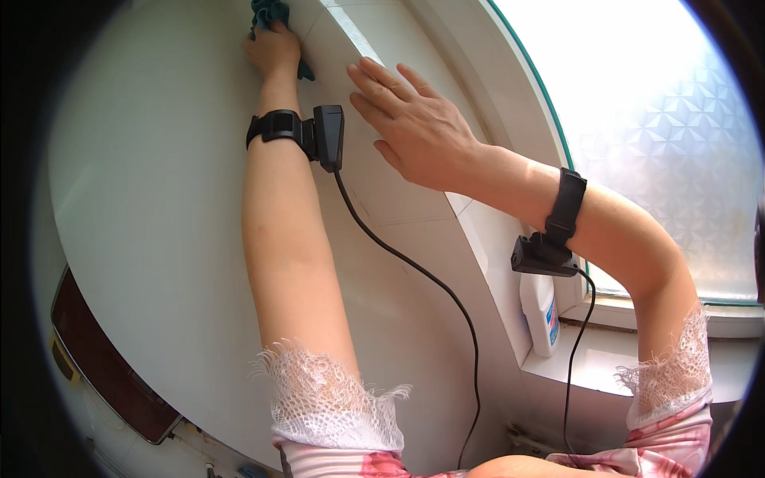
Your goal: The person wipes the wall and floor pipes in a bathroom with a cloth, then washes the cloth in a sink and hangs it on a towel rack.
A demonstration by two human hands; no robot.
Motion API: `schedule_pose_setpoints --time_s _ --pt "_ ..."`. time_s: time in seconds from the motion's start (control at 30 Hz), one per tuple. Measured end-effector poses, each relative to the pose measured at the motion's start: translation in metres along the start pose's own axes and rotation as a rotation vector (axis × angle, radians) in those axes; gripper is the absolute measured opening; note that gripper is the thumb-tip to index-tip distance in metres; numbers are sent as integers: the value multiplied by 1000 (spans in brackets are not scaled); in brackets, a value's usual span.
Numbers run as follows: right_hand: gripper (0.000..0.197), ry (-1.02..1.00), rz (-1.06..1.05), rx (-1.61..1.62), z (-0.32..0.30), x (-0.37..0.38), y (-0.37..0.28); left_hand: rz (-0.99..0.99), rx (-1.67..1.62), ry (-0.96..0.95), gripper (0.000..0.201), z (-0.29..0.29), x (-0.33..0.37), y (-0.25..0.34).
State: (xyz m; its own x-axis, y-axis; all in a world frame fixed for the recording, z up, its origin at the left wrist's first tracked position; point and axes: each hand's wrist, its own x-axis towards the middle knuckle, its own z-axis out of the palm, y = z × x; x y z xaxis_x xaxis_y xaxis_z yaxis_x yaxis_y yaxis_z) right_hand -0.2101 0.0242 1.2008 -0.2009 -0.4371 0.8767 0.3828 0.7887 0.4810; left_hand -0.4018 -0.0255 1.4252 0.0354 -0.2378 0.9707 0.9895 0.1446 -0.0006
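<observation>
High up at the top of the view, my left hand (275, 52) is closed around a dark teal cloth (269, 13), which is pressed against the pale wall (167, 159). Part of the cloth hangs out below the hand, beside the wrist. To its right, my right hand (418, 119) is raised with fingers stretched out and holds nothing. It is nearest to the tiled edge beside the window recess; whether the fingertips touch the tile I cannot tell. Each forearm wears a black strap with a small black device and a cable.
A frosted, patterned window (669, 135) fills the right side. On its sill (594, 350) stands a white plastic bottle (540, 315). At the lower left a dark red panel (111, 366) shows below the wall. Two black cables (422, 271) hang down near my arms.
</observation>
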Motion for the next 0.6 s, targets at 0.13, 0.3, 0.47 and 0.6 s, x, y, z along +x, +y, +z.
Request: schedule_pose_setpoints --time_s 0.13,0.3,0.47,0.6 --pt "48 9 -16 13 -2 2 -4 -91 25 9 57 0 50 -8" --pt "45 36 -7 78 -2 8 -6 -281 -674 -38 58 -3 70 -23" --pt "43 49 -10 105 8 14 -11 80 -682 60 49 -13 22 4" --pt "42 67 -2 95 18 11 -9 289 -624 126 47 -16 -8 4"
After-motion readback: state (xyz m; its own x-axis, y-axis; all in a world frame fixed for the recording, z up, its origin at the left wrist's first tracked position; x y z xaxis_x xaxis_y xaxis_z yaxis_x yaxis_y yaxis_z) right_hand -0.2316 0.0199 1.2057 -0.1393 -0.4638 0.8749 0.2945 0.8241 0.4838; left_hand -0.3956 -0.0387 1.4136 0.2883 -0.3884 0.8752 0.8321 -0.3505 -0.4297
